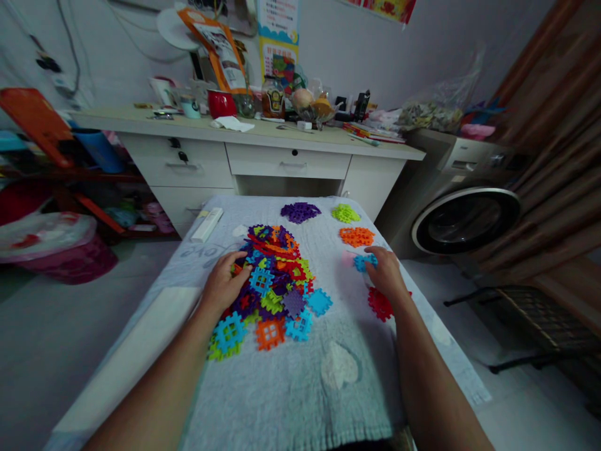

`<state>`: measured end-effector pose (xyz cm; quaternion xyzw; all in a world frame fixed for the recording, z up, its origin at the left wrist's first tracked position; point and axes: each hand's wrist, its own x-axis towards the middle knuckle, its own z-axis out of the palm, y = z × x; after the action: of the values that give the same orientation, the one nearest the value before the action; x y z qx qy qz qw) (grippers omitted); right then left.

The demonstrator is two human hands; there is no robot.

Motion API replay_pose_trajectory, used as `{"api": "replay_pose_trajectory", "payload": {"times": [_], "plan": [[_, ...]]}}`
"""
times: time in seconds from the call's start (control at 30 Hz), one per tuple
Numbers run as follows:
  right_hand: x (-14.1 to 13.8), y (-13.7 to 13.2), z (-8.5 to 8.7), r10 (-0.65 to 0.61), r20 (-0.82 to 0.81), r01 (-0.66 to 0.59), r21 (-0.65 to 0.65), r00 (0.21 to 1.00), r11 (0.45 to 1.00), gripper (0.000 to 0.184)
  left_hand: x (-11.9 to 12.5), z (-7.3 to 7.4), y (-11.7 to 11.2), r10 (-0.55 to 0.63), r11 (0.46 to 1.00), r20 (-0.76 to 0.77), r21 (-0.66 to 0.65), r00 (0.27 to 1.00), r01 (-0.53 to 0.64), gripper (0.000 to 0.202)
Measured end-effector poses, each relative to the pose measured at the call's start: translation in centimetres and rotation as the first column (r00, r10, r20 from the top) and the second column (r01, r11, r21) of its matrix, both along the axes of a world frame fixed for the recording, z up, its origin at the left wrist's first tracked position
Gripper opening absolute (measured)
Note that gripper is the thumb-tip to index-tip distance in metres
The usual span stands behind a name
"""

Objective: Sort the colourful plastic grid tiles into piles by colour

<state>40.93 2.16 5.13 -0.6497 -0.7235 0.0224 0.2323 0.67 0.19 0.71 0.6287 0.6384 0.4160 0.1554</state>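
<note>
A mixed heap of coloured plastic interlocking tiles (275, 275) lies in the middle of a small table covered with a pale blue towel (300, 382). My left hand (224, 285) rests on the heap's left edge, fingers curled among the pieces. My right hand (387, 272) sits on the right side of the table, its fingertips on a small pile of light blue tiles (364, 261). Sorted piles lie around it: red tiles (379, 305) just below the hand, orange tiles (357, 236), green tiles (345, 213) and purple tiles (300, 212) further back.
A white remote-like object (207, 224) lies at the table's back left. Behind stands a cluttered white desk (282, 156) with drawers. A front-loading washing machine (462, 216) is at the right, a pink basin (51, 247) at the left.
</note>
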Motion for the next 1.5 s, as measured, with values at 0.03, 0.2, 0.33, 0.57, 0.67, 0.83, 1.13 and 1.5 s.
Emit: {"api": "replay_pose_trajectory", "payload": {"times": [0.03, 0.2, 0.33, 0.57, 0.67, 0.83, 1.13, 1.5], "plan": [[-0.9, -0.2, 0.1, 0.088, -0.032, -0.088, 0.001, 0.996, 0.996, 0.035, 0.0, 0.0, 0.0, 0.002, 1.0, 0.003, 0.001, 1.0, -0.002, 0.043], [-5.3, -2.2, 0.8, 0.439, -0.145, -0.457, -0.131, 0.887, 0.88, 0.026, 0.0, 0.0, -0.1, 0.001, 1.0, 0.005, 0.006, 1.0, -0.001, 0.041], [-7.2, -3.7, 1.0, 0.562, -0.145, -0.578, -0.281, 0.815, 0.766, 0.037, 0.0, -0.1, 0.0, -0.003, 1.0, 0.011, 0.01, 1.0, 0.003, 0.04], [-8.7, -4.8, 0.6, 0.555, -0.018, -0.525, -0.349, 0.832, 0.776, 0.062, 0.0, 0.0, 0.0, -0.004, 1.0, 0.012, -0.002, 1.0, 0.004, 0.042], [-8.8, -4.9, 0.7, 0.555, -0.037, -0.535, -0.331, 0.831, 0.778, 0.051, 0.0, 0.0, 0.0, -0.001, 1.0, 0.017, 0.004, 1.0, 0.001, 0.041], [-7.8, -4.5, 1.2, 0.514, -0.229, -0.562, -0.305, 0.827, 0.769, 0.043, -0.1, -0.3, 0.1, -0.009, 1.0, 0.026, 0.008, 1.0, 0.008, 0.04], [-7.6, -3.7, 0.1, 0.363, -0.249, -0.418, -0.224, 0.898, 0.881, 0.026, 0.0, -0.2, 0.0, -0.002, 1.0, 0.02, 0.003, 1.0, 0.002, 0.042], [-7.2, -3.7, -0.7, 0.428, -0.02, -0.419, -0.249, 0.904, 0.873, 0.06, -0.1, -0.4, 0.1, -0.012, 1.0, 0.01, 0.005, 1.0, 0.012, 0.043]]}}
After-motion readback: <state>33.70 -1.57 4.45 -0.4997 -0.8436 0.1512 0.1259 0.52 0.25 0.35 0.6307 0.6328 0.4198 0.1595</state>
